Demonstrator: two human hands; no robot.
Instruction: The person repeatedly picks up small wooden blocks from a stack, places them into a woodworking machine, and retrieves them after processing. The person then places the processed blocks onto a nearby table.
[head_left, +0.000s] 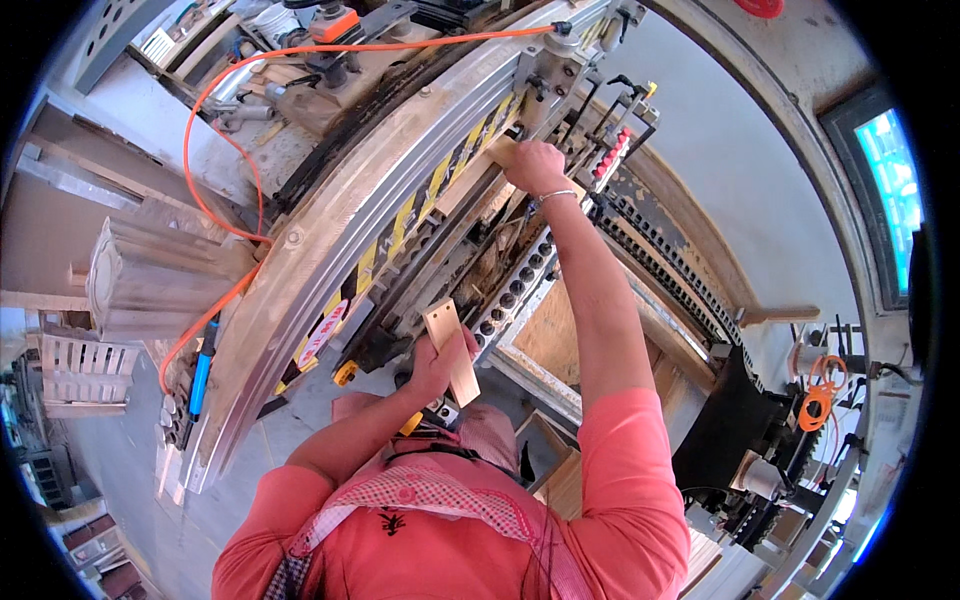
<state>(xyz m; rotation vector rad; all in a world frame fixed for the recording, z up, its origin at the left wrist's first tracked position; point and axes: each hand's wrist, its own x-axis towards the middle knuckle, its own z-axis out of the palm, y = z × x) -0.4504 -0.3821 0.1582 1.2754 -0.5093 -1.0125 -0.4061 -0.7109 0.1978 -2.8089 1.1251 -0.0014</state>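
Observation:
My left hand (433, 368), low in front of my body, is closed around a short pale wooden board (442, 322). Small dark holes show near the board's upper end. My right arm reaches far forward over the machine. At its end my right hand (537, 168) is closed on a second light wooden piece (503, 152), under the yellow-and-black striped edge (440, 185) of the machine's long beam. Its fingertips are partly hidden by the hand itself. A row of round black knobs (508, 300) runs along a white rail below that arm.
A long curved-looking metal beam (300, 240) crosses on my left, with an orange air hose (187, 190) looped over it. A blue air gun (203, 372) hangs at its near end. Red-capped parts (612, 155) sit beyond my right hand; a lit screen (888, 190) is at the right.

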